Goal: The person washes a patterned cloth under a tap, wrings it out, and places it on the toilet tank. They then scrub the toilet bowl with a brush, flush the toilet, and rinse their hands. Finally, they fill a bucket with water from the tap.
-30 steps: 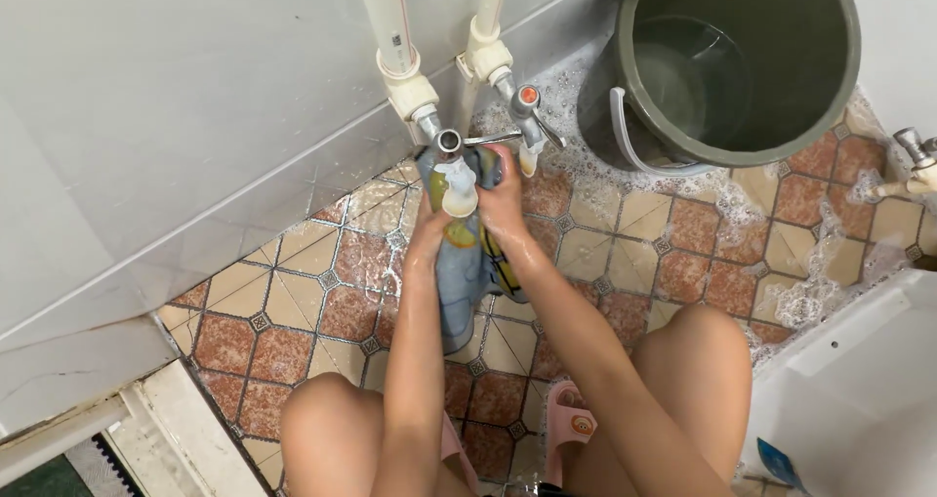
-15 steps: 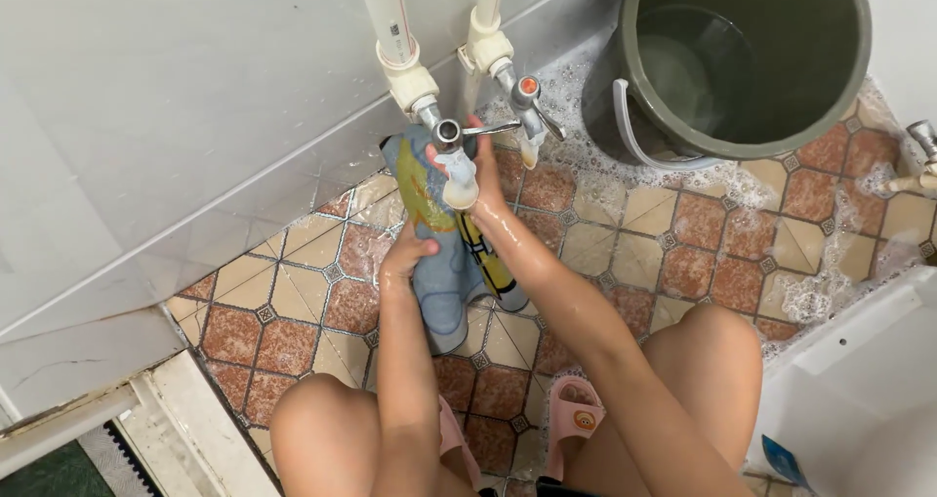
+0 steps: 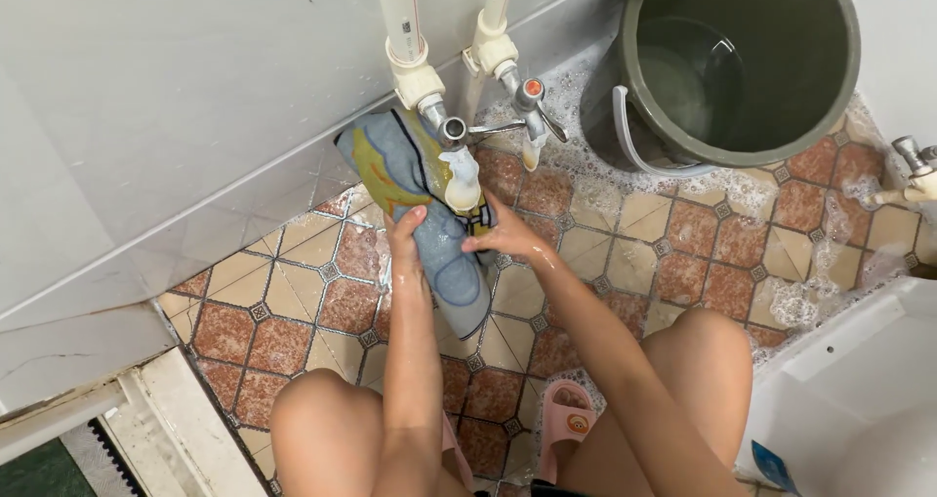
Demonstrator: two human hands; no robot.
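I squat on a wet tiled floor and hold a blue-grey shoe with yellow patches under a wall tap with a white foamy spout. My left hand grips the shoe's left side. On the right side, my right hand clasps it near the middle. The shoe lies slanted, one end up against the wall below the tap, the other end down toward my knees.
A second tap with a red-marked handle sits to the right. A dark green bucket with some water stands at the back right, soap foam around it. White tub at right, another tap at the far right edge. Pink slippers on my feet.
The shoe has tilted from nearly upright to slanted, its upper end swung left toward the wall. Both hands have shifted slightly lower along it.
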